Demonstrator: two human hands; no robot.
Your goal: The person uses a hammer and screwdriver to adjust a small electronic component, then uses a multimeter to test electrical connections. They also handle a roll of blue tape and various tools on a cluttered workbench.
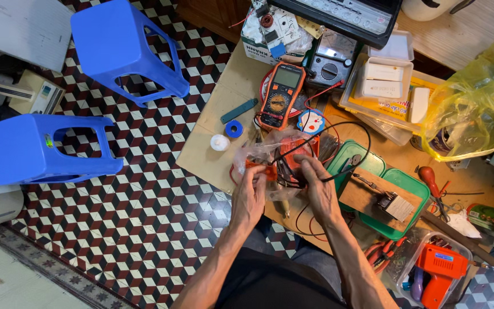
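Both bare forearms rise from the near edge of the scene and converge toward the middle. The left hand (pixel 249 194) has its back to the camera, the wrist straight, the fingers curled forward and pinched shut at the tips. The right hand (pixel 319 189) sits just beside it, a little to the right, its back also up, the fingers bent and closed in a grip, the thumb tucked toward the left hand. The two hands are near each other, fingertips nearly meeting. Both elbows lie out of view.
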